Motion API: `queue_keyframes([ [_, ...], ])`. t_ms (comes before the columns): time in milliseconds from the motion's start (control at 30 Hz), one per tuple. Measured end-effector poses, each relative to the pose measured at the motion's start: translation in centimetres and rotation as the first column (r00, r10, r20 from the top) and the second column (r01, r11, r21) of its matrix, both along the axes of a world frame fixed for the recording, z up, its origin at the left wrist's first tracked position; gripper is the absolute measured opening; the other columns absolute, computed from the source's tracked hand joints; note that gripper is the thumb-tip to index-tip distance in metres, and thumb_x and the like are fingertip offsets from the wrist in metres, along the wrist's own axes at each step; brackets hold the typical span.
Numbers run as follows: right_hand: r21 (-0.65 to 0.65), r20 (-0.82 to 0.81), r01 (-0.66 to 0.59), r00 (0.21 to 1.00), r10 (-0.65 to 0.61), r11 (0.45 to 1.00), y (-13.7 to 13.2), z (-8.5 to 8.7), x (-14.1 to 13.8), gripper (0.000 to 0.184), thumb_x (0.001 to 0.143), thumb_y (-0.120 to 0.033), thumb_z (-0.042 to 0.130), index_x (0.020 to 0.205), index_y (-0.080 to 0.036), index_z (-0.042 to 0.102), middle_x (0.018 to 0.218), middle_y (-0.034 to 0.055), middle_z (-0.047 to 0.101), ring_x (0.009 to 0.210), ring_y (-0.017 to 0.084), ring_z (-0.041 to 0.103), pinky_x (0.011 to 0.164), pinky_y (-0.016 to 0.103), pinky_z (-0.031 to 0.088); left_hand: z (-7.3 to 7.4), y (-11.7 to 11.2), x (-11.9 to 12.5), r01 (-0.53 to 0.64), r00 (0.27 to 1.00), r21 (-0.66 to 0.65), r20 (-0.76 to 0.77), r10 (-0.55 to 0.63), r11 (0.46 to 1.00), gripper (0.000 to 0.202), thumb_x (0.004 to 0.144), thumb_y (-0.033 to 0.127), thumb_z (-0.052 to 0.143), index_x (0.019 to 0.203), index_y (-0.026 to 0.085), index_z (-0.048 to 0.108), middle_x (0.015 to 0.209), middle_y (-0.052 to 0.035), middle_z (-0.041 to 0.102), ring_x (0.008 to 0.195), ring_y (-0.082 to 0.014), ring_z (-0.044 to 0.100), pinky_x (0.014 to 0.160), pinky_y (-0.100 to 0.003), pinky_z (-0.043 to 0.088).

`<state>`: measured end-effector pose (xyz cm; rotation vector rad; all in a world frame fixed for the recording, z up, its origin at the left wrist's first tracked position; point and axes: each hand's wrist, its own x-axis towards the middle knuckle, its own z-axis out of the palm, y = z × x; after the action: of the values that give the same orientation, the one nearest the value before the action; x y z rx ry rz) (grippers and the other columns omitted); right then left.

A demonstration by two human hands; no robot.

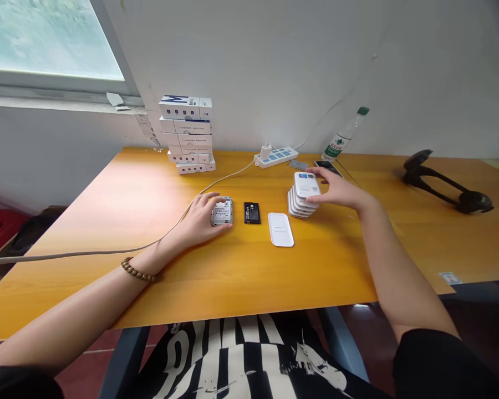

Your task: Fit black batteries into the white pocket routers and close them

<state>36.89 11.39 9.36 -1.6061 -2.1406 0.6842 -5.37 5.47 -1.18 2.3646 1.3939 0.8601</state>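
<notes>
My left hand [197,220] rests on the table with thumb and fingers around a small opened electronic device [222,213], its inner side with printed labels facing up. To its right lies a black battery [251,213] marked 3000mA. Beyond that is a white rounded cover [280,229], lying flat. My right hand [335,189] reaches to a stack of white rounded devices [300,206]. Its thumb and fingers grip the edges of the top white device [307,185], which sits on the stack or just over it; I cannot tell which.
Stacked white boxes [187,134] stand against the wall. A power strip [276,157] holds a plug whose cable [120,250] runs under my left forearm. Behind the stack are a grey card [298,165], a phone [329,167] and a water bottle [344,136]. A black headband-like stand [444,183] lies right.
</notes>
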Motion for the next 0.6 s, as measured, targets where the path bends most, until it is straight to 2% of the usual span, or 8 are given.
queue_keyframes([
  [67, -0.045, 0.010, 0.005, 1.000, -0.005, 0.999, 0.5, -0.4, 0.9, 0.095, 0.069, -0.051, 0.093, 0.154, -0.028, 0.056, 0.160, 0.0128, 0.059, 0.151, 0.045, 0.051, 0.127, 0.063, 0.041, -0.5, 0.3, 0.0, 0.005, 0.995, -0.081, -0.100, -0.013, 0.997, 0.084, 0.084, 0.059, 0.082, 0.152, 0.021, 0.051, 0.166, -0.0194, 0.045, 0.157, -0.0434, 0.038, 0.129, -0.061, 0.035],
  [133, -0.075, 0.011, -0.005, 1.000, 0.005, 0.997, 0.6, -0.8, 1.2, 0.096, 0.069, -0.052, 0.093, 0.154, -0.029, 0.056, 0.161, 0.0126, 0.059, 0.150, 0.045, 0.052, 0.126, 0.063, 0.043, -0.9, 0.4, 0.0, 0.012, 0.989, -0.115, -0.142, -0.028, 0.993, 0.088, 0.085, 0.061, 0.080, 0.156, 0.021, 0.047, 0.170, -0.0193, 0.041, 0.159, -0.0442, 0.036, 0.131, -0.062, 0.032],
  [300, -0.089, 0.008, -0.015, 1.000, 0.015, 0.996, 0.6, -1.0, 1.5, 0.098, 0.068, -0.054, 0.094, 0.156, -0.032, 0.056, 0.164, 0.0117, 0.056, 0.150, 0.046, 0.053, 0.125, 0.064, 0.045, -1.0, 0.6, -0.3, 0.005, 0.992, -0.126, -0.126, -0.021, 0.992, 0.074, 0.089, 0.057, 0.075, 0.148, 0.020, 0.053, 0.162, -0.0193, 0.048, 0.152, -0.0426, 0.046, 0.127, -0.059, 0.040],
  [467, -0.124, 0.027, -0.011, 1.000, 0.014, 0.992, 0.6, -1.0, 1.7, 0.101, 0.071, -0.055, 0.092, 0.161, -0.034, 0.050, 0.167, 0.0094, 0.053, 0.152, 0.044, 0.051, 0.127, 0.065, 0.043, -1.2, 1.0, -0.5, 0.005, 0.993, -0.114, -0.114, -0.018, 0.993, 0.053, 0.090, 0.053, 0.075, 0.132, 0.023, 0.065, 0.156, -0.0176, 0.049, 0.144, -0.0400, 0.053, 0.123, -0.058, 0.045],
  [600, -0.090, 0.029, -0.026, 0.999, 0.029, 0.996, 0.6, -1.3, 1.8, 0.103, 0.071, -0.055, 0.092, 0.162, -0.035, 0.050, 0.167, 0.0092, 0.053, 0.151, 0.046, 0.053, 0.126, 0.067, 0.043, -1.3, 1.0, -0.5, 0.022, 0.995, -0.101, -0.099, -0.032, 0.995, 0.048, 0.088, 0.052, 0.078, 0.126, 0.024, 0.070, 0.154, -0.0164, 0.051, 0.138, -0.0390, 0.057, 0.120, -0.059, 0.047],
])
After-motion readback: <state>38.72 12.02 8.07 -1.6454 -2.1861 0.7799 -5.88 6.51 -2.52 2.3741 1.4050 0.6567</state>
